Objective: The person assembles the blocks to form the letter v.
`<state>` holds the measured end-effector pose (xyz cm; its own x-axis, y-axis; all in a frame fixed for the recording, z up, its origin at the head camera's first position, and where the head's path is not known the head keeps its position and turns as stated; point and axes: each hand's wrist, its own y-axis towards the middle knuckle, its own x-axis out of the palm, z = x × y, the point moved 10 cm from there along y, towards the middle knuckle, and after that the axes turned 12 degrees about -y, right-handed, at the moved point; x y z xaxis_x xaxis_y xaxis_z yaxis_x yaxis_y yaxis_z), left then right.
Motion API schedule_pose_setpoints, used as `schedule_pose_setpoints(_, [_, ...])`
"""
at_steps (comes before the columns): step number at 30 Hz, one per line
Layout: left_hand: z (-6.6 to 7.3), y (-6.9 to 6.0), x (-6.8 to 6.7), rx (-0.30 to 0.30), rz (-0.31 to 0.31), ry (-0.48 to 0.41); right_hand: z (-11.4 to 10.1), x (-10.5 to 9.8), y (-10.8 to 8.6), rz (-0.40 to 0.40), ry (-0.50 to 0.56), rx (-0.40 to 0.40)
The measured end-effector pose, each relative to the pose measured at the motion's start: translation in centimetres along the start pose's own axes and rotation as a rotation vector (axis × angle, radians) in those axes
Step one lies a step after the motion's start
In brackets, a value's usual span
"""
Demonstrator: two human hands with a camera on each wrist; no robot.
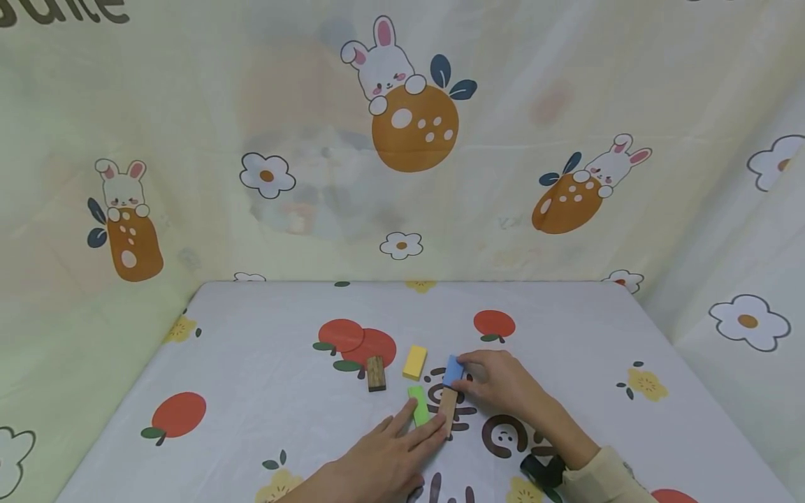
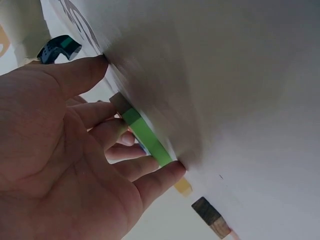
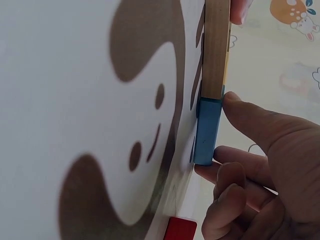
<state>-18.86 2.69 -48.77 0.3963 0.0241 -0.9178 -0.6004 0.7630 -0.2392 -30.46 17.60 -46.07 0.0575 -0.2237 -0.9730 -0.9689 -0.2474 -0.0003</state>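
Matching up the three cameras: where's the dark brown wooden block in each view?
Head: dark brown wooden block at lower middle, left of the yellow block.
Left wrist: dark brown wooden block at the bottom edge, right of centre.
Right wrist: not in it.
Shared landmark: left hand, just a fingertip at the top edge in right wrist.

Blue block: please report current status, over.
Right grip pinching blue block. Left grip touching green block, tan wooden block. Blue meets tan; nothing visibly obstructing.
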Motion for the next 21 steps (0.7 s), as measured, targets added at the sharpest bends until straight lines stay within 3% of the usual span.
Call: schedule_pose_setpoints(21, [-0.1, 0.08, 0.17, -0.009, -0.007, -0.01, -0.35, -0.11, -0.31, -0.023, -0.002, 0.011])
